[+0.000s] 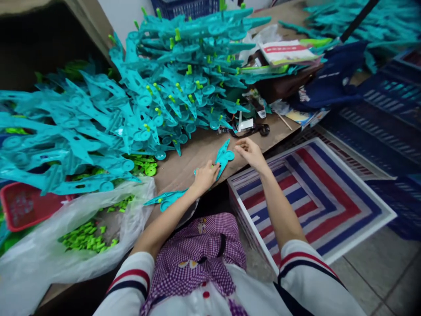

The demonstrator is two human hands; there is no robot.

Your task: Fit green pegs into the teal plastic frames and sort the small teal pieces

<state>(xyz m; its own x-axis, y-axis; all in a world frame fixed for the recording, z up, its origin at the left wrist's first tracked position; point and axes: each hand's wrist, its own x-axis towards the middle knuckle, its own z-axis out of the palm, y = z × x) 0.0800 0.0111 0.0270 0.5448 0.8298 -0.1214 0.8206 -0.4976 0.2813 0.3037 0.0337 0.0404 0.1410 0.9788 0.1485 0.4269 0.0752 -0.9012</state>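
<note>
A flat teal plastic part lies on the brown table near its front edge. My left hand is closed on the lower end of that part. My right hand hovers just right of the part's upper end, fingers curled in a pinch; what they hold, if anything, is too small to name. Another teal part with green pegs lies by my left forearm. A large heap of teal parts with green pegs covers the table's back and left.
A clear plastic bag of small green pegs sits at the left front. A red tray lies at far left. A red, white and blue striped bin stands right of the table. Blue crates and booklets lie beyond.
</note>
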